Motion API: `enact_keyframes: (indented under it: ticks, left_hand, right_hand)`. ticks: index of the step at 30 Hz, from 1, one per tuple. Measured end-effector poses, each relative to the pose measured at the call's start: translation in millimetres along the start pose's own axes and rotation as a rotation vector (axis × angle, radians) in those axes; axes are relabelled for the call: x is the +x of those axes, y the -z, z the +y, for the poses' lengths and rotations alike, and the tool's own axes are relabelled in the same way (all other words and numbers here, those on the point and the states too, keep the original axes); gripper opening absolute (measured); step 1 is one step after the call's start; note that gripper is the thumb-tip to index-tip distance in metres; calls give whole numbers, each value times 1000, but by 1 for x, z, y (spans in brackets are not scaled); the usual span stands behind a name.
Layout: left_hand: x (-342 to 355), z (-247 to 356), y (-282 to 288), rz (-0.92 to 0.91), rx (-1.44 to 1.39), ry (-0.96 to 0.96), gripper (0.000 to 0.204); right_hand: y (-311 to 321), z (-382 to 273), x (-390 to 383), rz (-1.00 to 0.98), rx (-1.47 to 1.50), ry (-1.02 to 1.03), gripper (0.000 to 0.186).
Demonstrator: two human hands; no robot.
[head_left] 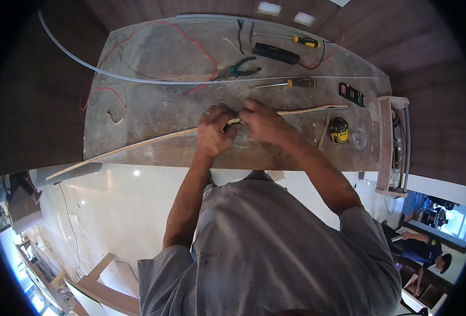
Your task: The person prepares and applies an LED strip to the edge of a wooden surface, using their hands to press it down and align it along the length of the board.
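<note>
A long, thin yellowish strip (154, 138), which looks like an LED strip in a pale narrow channel, runs across the bench and past its left front edge. Both of my hands are at its middle, close together. My left hand (216, 131) is closed round the strip with the fingers curled. Beside it, my right hand (262, 122) pinches the strip between bent fingers; the fingertips are partly hidden. To the right, the strip's wavy end (317, 109) lies on the bench near a yellow-and-black tape measure (339, 130).
On the wooden bench (154, 105) lie green-handled pliers (243, 68), two screwdrivers (304, 82), a black power unit (276, 53), red wire (206, 52) and a small black box (351, 94). A pale flexible strip (111, 75) arcs across. A wooden tool tray (384, 147) stands right; another person (422, 247) is beyond.
</note>
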State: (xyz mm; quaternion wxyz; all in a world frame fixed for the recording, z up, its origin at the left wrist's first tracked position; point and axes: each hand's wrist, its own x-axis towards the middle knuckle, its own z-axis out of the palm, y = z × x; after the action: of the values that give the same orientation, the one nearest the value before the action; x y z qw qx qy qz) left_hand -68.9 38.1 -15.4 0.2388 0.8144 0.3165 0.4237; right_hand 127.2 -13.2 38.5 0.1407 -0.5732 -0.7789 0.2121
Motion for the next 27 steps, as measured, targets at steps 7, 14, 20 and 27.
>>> enact_keyframes:
  ticks: [7, 14, 20, 27]
  left_hand:
    - [0, -3, 0, -21, -76, 33, 13]
    - [0, -10, -1, -19, -73, 9, 10]
    - [1, -5, 0, -32, -76, 29, 8]
    - [3, -2, 1, -86, -13, 85, 11]
  right_hand:
    - [3, -3, 2, 14, 13, 29, 11]
    - [-14, -1, -1, 193, 101, 13, 13]
    - [-22, 2, -1, 269, 138, 1, 18]
    - [-18, 1, 0, 215, 163, -18, 23]
